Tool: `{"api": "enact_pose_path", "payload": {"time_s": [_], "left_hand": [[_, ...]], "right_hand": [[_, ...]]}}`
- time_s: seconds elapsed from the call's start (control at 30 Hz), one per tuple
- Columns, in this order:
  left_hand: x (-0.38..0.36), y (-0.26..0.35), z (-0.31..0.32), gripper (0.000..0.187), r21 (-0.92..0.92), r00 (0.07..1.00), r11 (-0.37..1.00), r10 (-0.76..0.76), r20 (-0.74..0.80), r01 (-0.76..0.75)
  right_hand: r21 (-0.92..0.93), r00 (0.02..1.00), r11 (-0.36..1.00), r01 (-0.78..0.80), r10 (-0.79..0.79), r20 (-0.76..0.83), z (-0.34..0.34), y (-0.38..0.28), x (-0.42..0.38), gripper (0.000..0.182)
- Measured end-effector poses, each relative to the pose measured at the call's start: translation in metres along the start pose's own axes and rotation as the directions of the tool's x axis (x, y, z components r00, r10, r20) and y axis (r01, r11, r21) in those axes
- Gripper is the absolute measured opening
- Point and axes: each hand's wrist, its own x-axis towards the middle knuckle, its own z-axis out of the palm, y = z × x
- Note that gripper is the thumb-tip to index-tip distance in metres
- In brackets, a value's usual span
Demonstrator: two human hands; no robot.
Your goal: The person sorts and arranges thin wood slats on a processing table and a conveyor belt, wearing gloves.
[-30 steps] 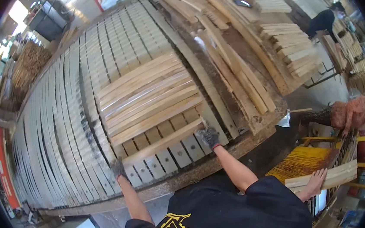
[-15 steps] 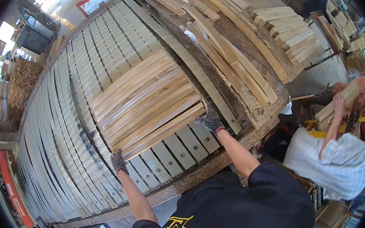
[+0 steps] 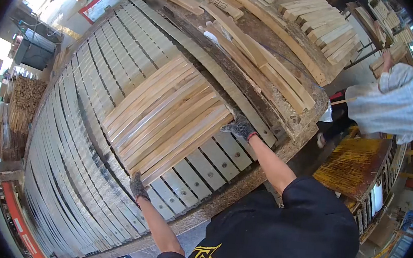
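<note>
A row of long pale wooden slats [image 3: 168, 116] lies side by side across a wide slatted metal bed [image 3: 78, 132]. Both my hands wear dark grey gloves. My right hand [image 3: 238, 128] presses against the right end of the nearest slat. My left hand [image 3: 138, 186] rests at the left end of that same slat, fingers against its edge. The nearest slat sits tight against the others.
More loose slats and stacked boards [image 3: 292, 43] cover the worn wooden bench beyond the bed. A person in a light shirt [image 3: 395, 104] carries boards at the right, near a yellow rack [image 3: 355, 164]. Machinery and wood piles stand at the left.
The nearest slat, apart from the row a second ago, has been pushed up against the others by both my hands. The other person has moved from the lower right to the upper right.
</note>
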Motion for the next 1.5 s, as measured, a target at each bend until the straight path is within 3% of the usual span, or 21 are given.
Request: {"api": "enact_pose_path", "payload": {"time_s": [0.17, 0.27, 0.4, 0.47, 0.5, 0.53, 0.6, 0.67, 0.7, 0.77, 0.8, 0.83, 0.87, 0.93, 1.03, 1.13, 1.27, 1.3, 1.4, 1.43, 1.5], "left_hand": [[-0.004, -0.001, 0.004, 0.062, -0.143, 1.0, 0.99, 0.001, -0.011, -0.003], [0.032, -0.042, 0.001, 0.061, -0.441, 0.992, 0.892, 0.126, 0.031, -0.099], [0.048, -0.05, 0.004, 0.056, -0.43, 0.972, 0.879, 0.236, 0.011, -0.208], [0.019, -0.029, 0.0, 0.049, -0.443, 0.991, 0.89, 0.131, 0.029, -0.104], [0.041, -0.042, -0.003, 0.048, -0.501, 0.978, 0.855, 0.194, 0.073, -0.132], [-0.004, -0.019, -0.004, 0.058, -0.458, 0.99, 0.886, 0.119, 0.08, -0.07], [-0.013, -0.025, 0.009, 0.073, -0.266, 0.951, 0.915, 0.275, -0.14, -0.304], [-0.04, -0.037, 0.033, 0.084, 0.278, 0.782, 0.857, 0.512, -0.355, -0.435], [-0.058, -0.046, 0.047, 0.089, 0.533, 0.659, 0.749, 0.635, -0.403, -0.394], [-0.097, -0.062, 0.08, 0.102, 0.55, 0.639, 0.698, 0.689, -0.342, -0.458], [-0.123, -0.067, 0.09, 0.11, 0.477, 0.698, 0.711, 0.673, -0.246, -0.518], [-0.165, -0.083, 0.119, 0.117, 0.517, 0.804, 0.721, 0.586, -0.103, -0.46], [-0.168, -0.103, 0.132, 0.115, 0.501, 0.771, 0.677, 0.636, -0.03, -0.539], [-0.207, -0.099, 0.138, 0.111, 0.688, 0.766, 0.477, 0.616, 0.183, -0.548], [-0.196, -0.13, 0.14, 0.104, 0.665, 0.563, 0.273, 0.782, 0.266, -0.695], [-0.188, -0.125, 0.13, 0.097, 0.552, 0.535, 0.293, 0.77, 0.348, -0.781], [-0.192, -0.1, 0.126, 0.09, 0.5, 0.561, 0.337, 0.719, 0.41, -0.798], [-0.192, -0.098, 0.128, 0.085, 0.528, 0.459, 0.231, 0.815, 0.354, -0.817], [-0.181, -0.102, 0.14, 0.084, 0.518, 0.402, 0.178, 0.842, 0.361, -0.837], [-0.172, -0.11, 0.147, 0.084, 0.451, 0.304, 0.136, 0.896, 0.324, -0.882], [-0.179, -0.106, 0.147, 0.087, 0.502, 0.351, 0.104, 0.833, 0.427, -0.859]], "right_hand": [[0.035, 1.0, 0.999, -0.029, 0.029, 0.005, 0.006, 0.012, 0.002, 0.097], [0.043, 0.999, 0.998, -0.048, 0.047, 0.024, 0.004, 0.008, 0.0, 0.099], [-0.109, 0.996, 0.991, -0.073, 0.078, 0.041, 0.005, 0.014, 0.002, 0.102], [-0.025, 0.994, 0.996, -0.083, 0.084, 0.066, 0.0, 0.009, -0.002, 0.1], [0.016, 0.993, 0.996, -0.088, 0.087, 0.08, -0.002, 0.004, -0.005, 0.1], [0.004, 0.995, 0.996, -0.094, 0.094, 0.041, -0.005, -0.002, -0.008, 0.099], [-0.016, 0.993, 0.993, -0.115, 0.114, -0.034, -0.005, -0.015, -0.023, 0.096], [-0.128, 0.975, 0.988, -0.084, 0.055, -0.217, 0.017, 0.004, -0.027, 0.095], [-0.186, 0.955, 0.98, -0.076, 0.017, -0.298, 0.031, 0.019, -0.027, 0.094], [-0.192, 0.954, 0.962, -0.195, 0.14, -0.266, 0.043, 0.031, -0.046, 0.091], [-0.194, 0.952, 0.954, -0.23, 0.179, -0.25, 0.046, 0.027, -0.063, 0.09], [-0.207, 0.959, 0.955, -0.213, 0.164, -0.233, 0.042, 0.015, -0.093, 0.086], [-0.228, 0.966, 0.965, -0.127, 0.069, -0.248, 0.046, 0.023, -0.106, 0.084], [-0.277, 0.961, 0.96, 0.047, -0.119, -0.25, 0.052, 0.071, -0.129, 0.079], [-0.37, 0.992, 0.924, -0.098, 0.06, -0.112, 0.036, 0.085, -0.174, 0.072], [-0.193, 0.99, 0.978, -0.074, 0.05, -0.131, 0.016, 0.077, -0.22, 0.064], [0.028, 0.972, 0.975, -0.22, 0.222, -0.073, -0.012, 0.064, -0.254, 0.046], [-0.11, 0.976, 0.98, -0.168, 0.149, -0.161, -0.009, 0.09, -0.261, 0.042], [0.052, 0.94, 0.962, -0.269, 0.274, -0.202, -0.006, 0.17, -0.291, 0.044], [-0.032, 0.94, 0.968, -0.25, 0.234, -0.246, -0.011, 0.18, -0.308, 0.046], [-0.187, 0.928, 0.952, -0.243, 0.172, -0.331, -0.013, 0.195, -0.343, 0.049]]}}
